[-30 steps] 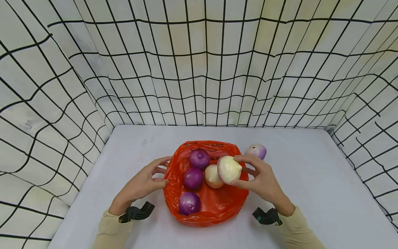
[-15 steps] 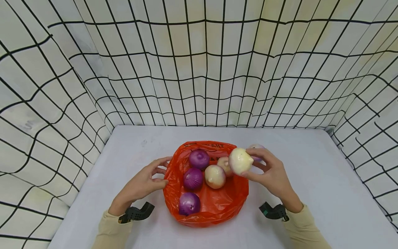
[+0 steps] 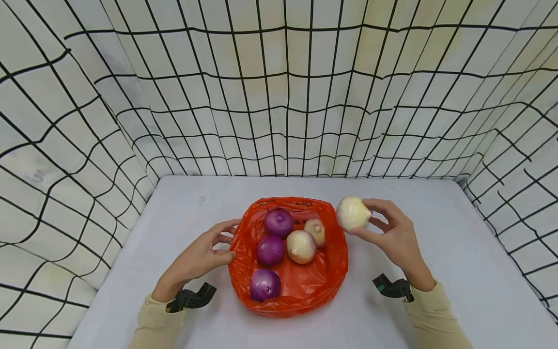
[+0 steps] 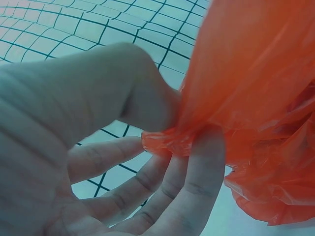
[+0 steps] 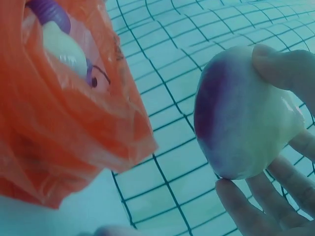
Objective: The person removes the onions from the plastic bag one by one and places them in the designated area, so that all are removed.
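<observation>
My right hand [image 3: 365,219] grips a pale onion [image 3: 350,212] with a purple tinge, held just right of the orange plastic bag [image 3: 305,291]. In the right wrist view the onion [image 5: 241,113] sits between my fingertips [image 5: 283,64], beside the bag [image 5: 59,108]. My left hand [image 3: 231,241] pinches the bag's left rim; the left wrist view shows thumb and fingers [image 4: 197,167] closed on the orange film [image 4: 256,98]. Inside the bag lie three purple onions [image 3: 279,222] [image 3: 270,249] [image 3: 265,284] and two pale ones [image 3: 301,246] [image 3: 316,230].
The bag lies in the middle of a light grey table [image 3: 457,252]. White cloth with a black grid [image 3: 279,97] walls the table at the back and both sides. Black wrist mounts [image 3: 192,296] [image 3: 392,287] sit at my cuffs.
My right hand has carried the pale onion from over the bag's inside up and to the right, past the rim. The left hand has stayed on the bag's edge.
</observation>
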`<state>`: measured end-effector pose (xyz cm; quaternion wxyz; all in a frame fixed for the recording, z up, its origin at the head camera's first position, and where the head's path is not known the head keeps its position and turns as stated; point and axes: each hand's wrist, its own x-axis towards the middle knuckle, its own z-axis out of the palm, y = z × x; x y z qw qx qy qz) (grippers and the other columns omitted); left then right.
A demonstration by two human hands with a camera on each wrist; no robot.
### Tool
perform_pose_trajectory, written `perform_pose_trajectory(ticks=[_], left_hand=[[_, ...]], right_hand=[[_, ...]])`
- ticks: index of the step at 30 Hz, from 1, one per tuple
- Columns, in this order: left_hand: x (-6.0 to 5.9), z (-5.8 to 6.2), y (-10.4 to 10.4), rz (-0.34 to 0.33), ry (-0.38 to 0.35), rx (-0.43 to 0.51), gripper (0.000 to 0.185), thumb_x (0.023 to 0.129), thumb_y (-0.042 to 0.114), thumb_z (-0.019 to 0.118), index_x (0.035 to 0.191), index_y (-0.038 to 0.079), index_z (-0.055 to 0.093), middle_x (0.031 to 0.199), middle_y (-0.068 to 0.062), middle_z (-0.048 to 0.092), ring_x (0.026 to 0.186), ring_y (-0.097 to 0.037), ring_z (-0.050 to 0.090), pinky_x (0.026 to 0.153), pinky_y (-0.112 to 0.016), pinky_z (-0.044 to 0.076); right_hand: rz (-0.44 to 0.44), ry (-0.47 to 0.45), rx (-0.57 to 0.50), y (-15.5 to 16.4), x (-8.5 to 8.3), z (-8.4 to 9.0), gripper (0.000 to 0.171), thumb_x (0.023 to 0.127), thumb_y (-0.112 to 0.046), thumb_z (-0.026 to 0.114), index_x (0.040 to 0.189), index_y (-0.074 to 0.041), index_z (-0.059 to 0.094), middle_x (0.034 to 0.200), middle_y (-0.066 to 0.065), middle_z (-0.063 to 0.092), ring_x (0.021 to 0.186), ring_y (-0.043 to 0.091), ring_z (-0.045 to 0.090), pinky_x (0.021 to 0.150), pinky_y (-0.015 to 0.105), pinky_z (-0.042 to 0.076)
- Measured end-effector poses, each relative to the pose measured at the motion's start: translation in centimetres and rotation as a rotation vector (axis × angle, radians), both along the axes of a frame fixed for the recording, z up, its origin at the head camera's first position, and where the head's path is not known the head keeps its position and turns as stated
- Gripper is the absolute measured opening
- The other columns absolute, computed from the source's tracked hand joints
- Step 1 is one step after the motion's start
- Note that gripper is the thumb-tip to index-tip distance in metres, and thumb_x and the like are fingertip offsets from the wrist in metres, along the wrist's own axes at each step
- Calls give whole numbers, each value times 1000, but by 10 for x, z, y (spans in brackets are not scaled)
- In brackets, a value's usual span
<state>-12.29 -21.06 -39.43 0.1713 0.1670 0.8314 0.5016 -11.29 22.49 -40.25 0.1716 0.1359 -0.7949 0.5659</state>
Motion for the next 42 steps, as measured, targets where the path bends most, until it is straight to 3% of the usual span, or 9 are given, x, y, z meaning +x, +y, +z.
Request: perform_pose_trajectory(ticks=[16,27,42], left_hand=[[0,-1,1,11,-8,-11,73,91,12,71,157,17,40,145,-18,48,129,-36,57,87,-27,63],[-1,-1,0,11,-7,-9,73,91,12,71,157,17,40,146,-18,47,128,-35,57,86,-26,63],[0,-1,1,9,-24,-2,72,92,11,70,157,18,40,146,-18,46,128,-35,57,86,-26,63]], right_hand=[[-132,-3,-24,27,-11,-8,67,71,9,88,133,-3,64,126,-17,62,121,-1,62,94,10,54],[-239,-31,31,45,-19,-18,65,73,0,90,133,-6,65,126,-21,62,119,-8,59,92,7,52],[-297,-205,-19,69,-25,-39,62,84,-16,86,139,-6,60,135,-13,60,119,-8,56,90,4,51]])
